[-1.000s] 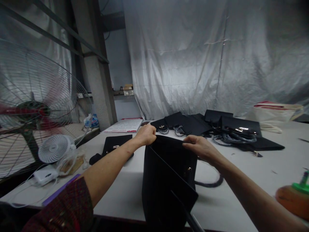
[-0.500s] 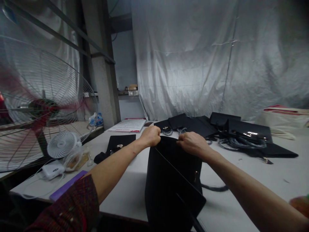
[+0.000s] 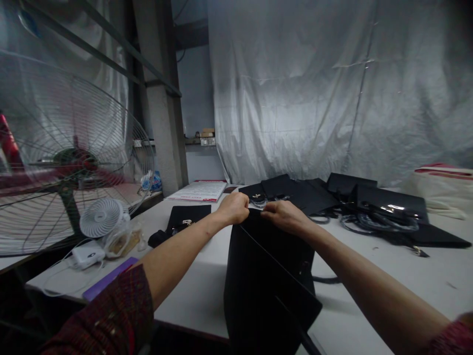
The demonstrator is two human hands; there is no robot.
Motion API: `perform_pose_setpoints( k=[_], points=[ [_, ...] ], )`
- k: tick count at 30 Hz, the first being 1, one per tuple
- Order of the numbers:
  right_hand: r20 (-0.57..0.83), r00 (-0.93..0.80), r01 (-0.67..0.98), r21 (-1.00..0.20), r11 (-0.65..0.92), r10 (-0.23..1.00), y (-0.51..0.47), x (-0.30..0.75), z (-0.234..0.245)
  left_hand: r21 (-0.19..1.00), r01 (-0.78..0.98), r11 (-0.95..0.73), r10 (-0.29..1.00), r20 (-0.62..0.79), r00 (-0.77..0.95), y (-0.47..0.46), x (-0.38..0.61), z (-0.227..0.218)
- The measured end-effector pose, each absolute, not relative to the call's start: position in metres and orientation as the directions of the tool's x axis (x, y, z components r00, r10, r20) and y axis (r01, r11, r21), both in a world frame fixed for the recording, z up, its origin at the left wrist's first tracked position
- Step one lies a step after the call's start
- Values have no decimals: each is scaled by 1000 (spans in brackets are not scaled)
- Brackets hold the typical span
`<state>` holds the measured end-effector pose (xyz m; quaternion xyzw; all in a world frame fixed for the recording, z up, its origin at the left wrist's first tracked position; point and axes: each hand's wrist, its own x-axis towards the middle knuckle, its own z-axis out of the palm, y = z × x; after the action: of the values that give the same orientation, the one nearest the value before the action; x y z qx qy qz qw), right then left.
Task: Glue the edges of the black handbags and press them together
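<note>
A black handbag (image 3: 266, 276) stands upright at the near edge of the white table, its flap slanting across the side facing me. My left hand (image 3: 236, 207) is closed on the bag's top edge at the left. Further right along that edge, my right hand (image 3: 283, 214) grips it with thumb and fingers, close to the left one. A dark strap (image 3: 327, 280) comes out from the bag's right side onto the table. What the fingers do behind the top edge is hidden.
Several black bags (image 3: 388, 204) with wrapped handles lie at the back right. Left of me are a small black bag (image 3: 190, 217), a white desk fan (image 3: 101, 217), a purple item (image 3: 109, 281) and printed sheets (image 3: 199, 191). A large caged fan (image 3: 77, 162) spins beyond.
My right hand has slid left along the bag's top edge, closer to my left hand. The left hand keeps its hold. The whole view has shifted slightly.
</note>
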<state>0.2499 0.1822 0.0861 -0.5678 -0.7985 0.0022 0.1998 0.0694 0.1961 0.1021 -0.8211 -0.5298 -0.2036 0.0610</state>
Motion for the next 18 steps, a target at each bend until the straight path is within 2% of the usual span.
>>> perform_pose_setpoints(
  k=[4, 8, 10, 13, 15, 18],
  points=[
    [327, -325, 893, -204, 402, 888, 185, 238, 89, 132, 887, -442, 845, 395, 362, 197, 69, 102],
    [337, -281, 924, -157, 348, 899, 184, 234, 95, 268, 862, -430, 865, 397, 307, 188, 66, 107],
    [331, -263, 934, -150, 326, 906, 181, 240, 100, 403, 820, -408, 907, 286, 310, 182, 63, 110],
    [301, -248, 941, -152, 303, 921, 173, 252, 107, 593, 732, -335, 915, 17, 404, 180, 56, 115],
    [276, -239, 945, -155, 289, 931, 167, 259, 109, 610, 730, -308, 891, -84, 446, 185, 51, 116],
    [244, -233, 947, -165, 277, 941, 162, 264, 108, 565, 751, -342, 864, -126, 488, 197, 45, 113]
  ],
)
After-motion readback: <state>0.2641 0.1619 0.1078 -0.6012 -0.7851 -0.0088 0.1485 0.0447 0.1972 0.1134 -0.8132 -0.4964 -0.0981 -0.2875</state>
